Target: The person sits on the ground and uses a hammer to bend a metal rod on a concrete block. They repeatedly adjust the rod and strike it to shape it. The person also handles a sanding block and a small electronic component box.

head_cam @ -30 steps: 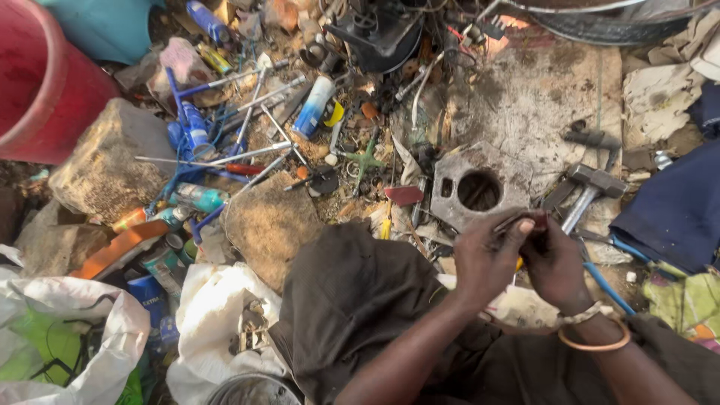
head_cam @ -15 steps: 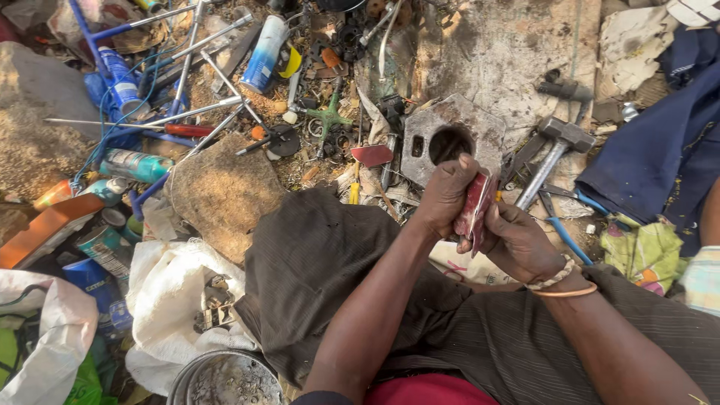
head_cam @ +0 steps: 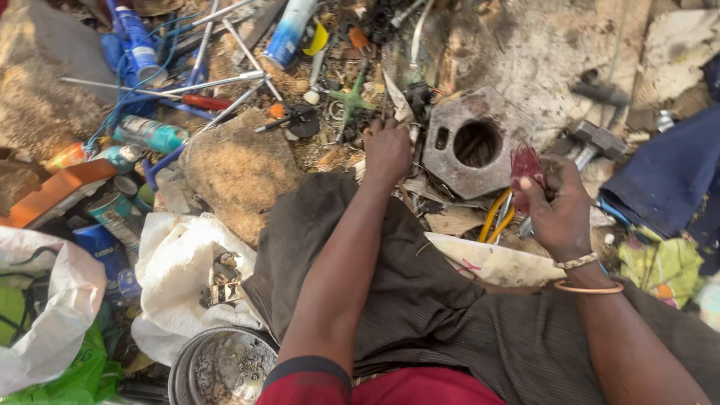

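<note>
- Now the left hand (head_cam: 388, 152) reaches into scrap at eleven o'clock of the grey metal plate (head_cam: 471, 142); its fingers curl, grip hidden.
- Right hand (head_cam: 556, 210) fingers pinch a small red piece (head_cam: 525, 162); keeping that pinch firm seems wise.

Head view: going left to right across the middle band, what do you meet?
White plastic bag → rough brown stone → left hand → grey metal plate with a round hole → right hand holding a small dark red piece → dark blue cloth.

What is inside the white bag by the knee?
The white bag lies open, with small rusty metal scraps showing at its mouth. Its folds cover whatever lies deeper inside.
</note>
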